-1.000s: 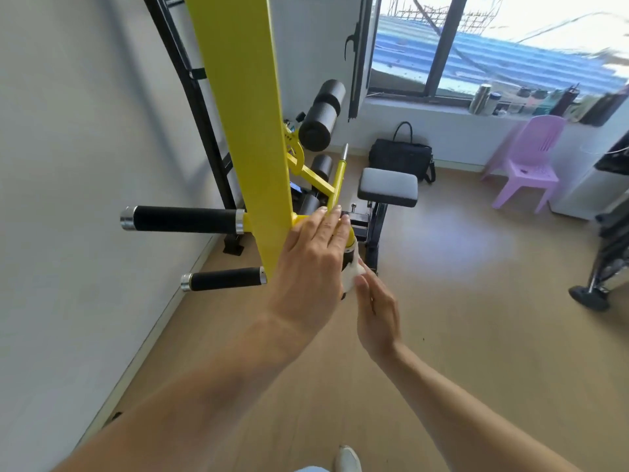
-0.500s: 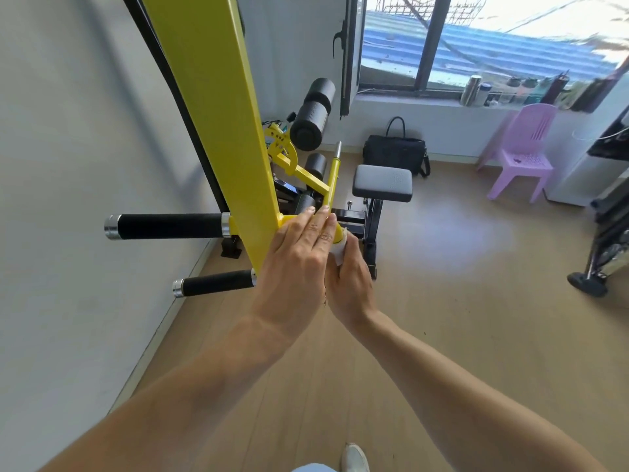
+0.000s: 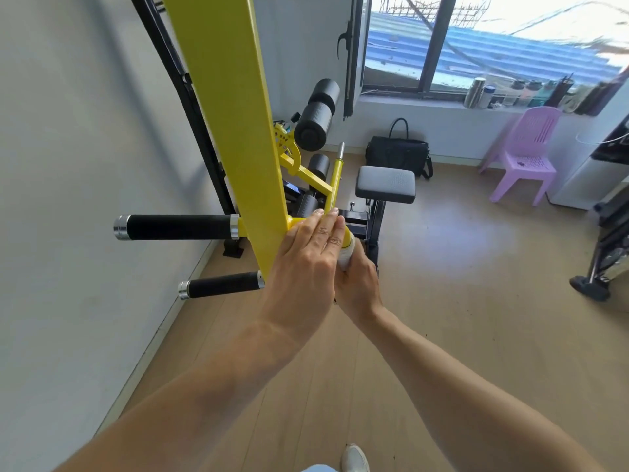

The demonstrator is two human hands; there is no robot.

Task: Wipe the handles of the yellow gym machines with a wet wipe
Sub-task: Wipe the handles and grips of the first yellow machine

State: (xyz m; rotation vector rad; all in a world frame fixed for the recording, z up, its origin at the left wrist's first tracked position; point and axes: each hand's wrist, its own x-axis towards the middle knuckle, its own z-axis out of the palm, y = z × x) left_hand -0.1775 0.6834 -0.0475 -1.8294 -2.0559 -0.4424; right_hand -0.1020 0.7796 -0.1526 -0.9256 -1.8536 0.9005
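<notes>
Handles: two black grips, the upper handle (image 3: pixel 175 227) and the lower handle (image 3: pixel 223 284), stick out to the left of the yellow beam (image 3: pixel 231 107), each with a silver cap at its free end, both bare and untouched.
Yellow beam: slants down from the top of the view to the spot where both hands meet; the white wall lies to its left.
Left hand (image 3: pixel 306 253): lies flat against the right side of the yellow beam at its lower end, fingers straight and together, fingertips reaching a thin yellow bar (image 3: pixel 335 185); it grasps nothing.
Wet wipe (image 3: pixel 347 252): a white wad just right of the yellow beam, wrapped on the handle there, between the two hands.
Right hand (image 3: pixel 357 284): just right of the left hand, fingers curled round the wet wipe and the handle beneath it.
Padded seat (image 3: pixel 385 183): grey, further right of the yellow beam, behind the hands.
Black bag (image 3: pixel 398 156): on the floor beyond the seat, under the window.
Purple chair (image 3: pixel 524 158): far right of the yellow beam, by the window sill.
</notes>
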